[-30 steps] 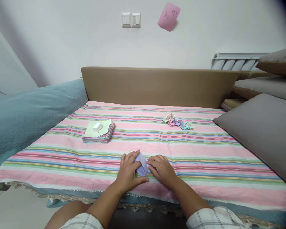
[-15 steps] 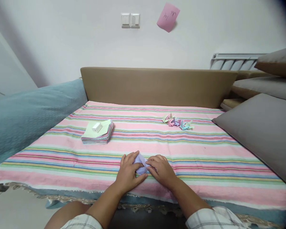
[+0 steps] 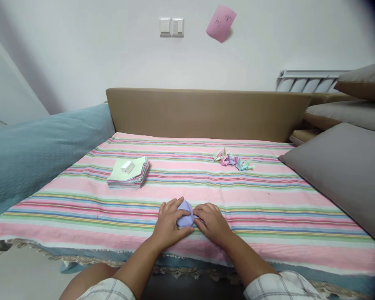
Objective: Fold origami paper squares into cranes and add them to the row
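Note:
A small piece of folded purple paper (image 3: 185, 220) lies on the striped cloth, between my two hands. My left hand (image 3: 170, 223) is on its left side, with the fingers curled over its edge and the thumb near the bottom. My right hand (image 3: 211, 221) pinches the paper's right corner between thumb and fingers. Part of the paper is hidden under the fingers of both hands.
A stack of coloured paper (image 3: 128, 177) with a white block (image 3: 127, 167) on top stands at the left. Several folded paper cranes (image 3: 233, 160) sit at the back right. A grey cushion (image 3: 340, 166) leans at the right, and a blue-covered armrest (image 3: 50, 146) borders the left.
The purple paper's upper part now lies flatter and its shape looks more closed. Both hands have barely moved.

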Motion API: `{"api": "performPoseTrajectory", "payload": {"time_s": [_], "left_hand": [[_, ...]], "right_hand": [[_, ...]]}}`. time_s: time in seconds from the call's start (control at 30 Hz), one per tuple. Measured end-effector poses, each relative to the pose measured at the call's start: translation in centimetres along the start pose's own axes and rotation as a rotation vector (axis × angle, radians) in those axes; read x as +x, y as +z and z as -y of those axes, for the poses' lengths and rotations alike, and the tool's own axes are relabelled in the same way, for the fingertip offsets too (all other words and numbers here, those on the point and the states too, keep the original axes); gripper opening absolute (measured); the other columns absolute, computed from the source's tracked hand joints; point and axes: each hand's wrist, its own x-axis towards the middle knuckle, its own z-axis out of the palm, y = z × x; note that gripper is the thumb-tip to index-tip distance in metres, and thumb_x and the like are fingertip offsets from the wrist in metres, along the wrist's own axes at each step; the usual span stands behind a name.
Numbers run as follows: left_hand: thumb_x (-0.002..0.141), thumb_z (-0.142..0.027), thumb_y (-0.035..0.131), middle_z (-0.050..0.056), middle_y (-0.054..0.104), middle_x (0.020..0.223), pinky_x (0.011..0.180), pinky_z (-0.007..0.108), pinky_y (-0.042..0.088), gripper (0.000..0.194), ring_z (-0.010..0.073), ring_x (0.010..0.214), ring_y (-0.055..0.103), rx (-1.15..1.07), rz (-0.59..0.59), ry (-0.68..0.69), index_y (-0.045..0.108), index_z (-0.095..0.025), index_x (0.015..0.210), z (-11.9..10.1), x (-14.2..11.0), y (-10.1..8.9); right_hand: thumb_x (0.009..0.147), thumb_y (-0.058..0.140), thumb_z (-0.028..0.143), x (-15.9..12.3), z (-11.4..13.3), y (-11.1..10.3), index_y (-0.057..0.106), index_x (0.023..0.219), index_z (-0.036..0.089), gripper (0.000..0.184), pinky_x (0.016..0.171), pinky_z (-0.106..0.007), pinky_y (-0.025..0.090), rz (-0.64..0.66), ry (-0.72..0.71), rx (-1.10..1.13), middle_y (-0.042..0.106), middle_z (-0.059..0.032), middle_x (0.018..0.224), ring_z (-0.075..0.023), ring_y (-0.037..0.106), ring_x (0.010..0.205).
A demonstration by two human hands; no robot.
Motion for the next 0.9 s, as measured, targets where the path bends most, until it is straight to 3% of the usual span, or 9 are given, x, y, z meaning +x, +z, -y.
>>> {"api": "performPoseTrajectory", "payload": {"time_s": [0.17, 0.33, 0.57, 0.9], "left_hand": [[0.061, -0.052, 0.072, 0.006, 0.043, 0.140, 0.103, 0.060, 0.019, 0.050, 0.0324, 0.126, 0.037, -0.034, 0.027, -0.006, 0.062, -0.032, 0.106, 0.1, 0.3, -0.3], [0.055, -0.052, 0.076, 0.012, 0.042, 0.139, 0.102, 0.055, 0.023, 0.063, 0.0312, 0.125, 0.038, -0.070, -0.019, -0.018, 0.056, -0.026, 0.109, 0.4, 0.6, -0.4], [0.054, -0.054, 0.075, 0.007, 0.046, 0.137, 0.104, 0.057, 0.018, 0.062, 0.0307, 0.126, 0.038, -0.086, 0.053, -0.054, 0.055, -0.028, 0.106, 0.2, 0.8, -0.4], [0.058, -0.051, 0.075, 0.006, 0.052, 0.132, 0.104, 0.056, 0.018, 0.054, 0.0283, 0.123, 0.042, -0.089, -0.007, -0.060, 0.058, -0.028, 0.104, 0.0, 1.1, -0.1]], "right_hand": [[0.086, 0.054, 0.026, 0.0, 0.0, 0.0, 0.061, 0.101, 0.025, 0.017, 0.083, -0.034, 0.037, 0.000, 0.005, 0.012, 0.063, -0.0032, 0.101, -0.0196, 0.051, 0.094], [0.086, 0.053, 0.025, 0.0, 0.0, 0.0, 0.061, 0.101, 0.025, 0.017, 0.082, -0.034, 0.037, 0.006, 0.005, 0.003, 0.063, -0.0031, 0.100, -0.0191, 0.051, 0.093], [0.085, 0.053, 0.024, 0.0, -0.1, 0.0, 0.060, 0.104, 0.025, 0.020, 0.082, -0.034, 0.037, 0.010, 0.010, -0.006, 0.062, -0.0038, 0.100, -0.0196, 0.051, 0.094], [0.082, 0.052, 0.018, 0.0, -0.3, 0.3, 0.059, 0.090, 0.021, 0.011, 0.081, -0.033, 0.036, -0.010, 0.030, -0.006, 0.058, -0.0041, 0.096, -0.0198, 0.047, 0.091]]}}
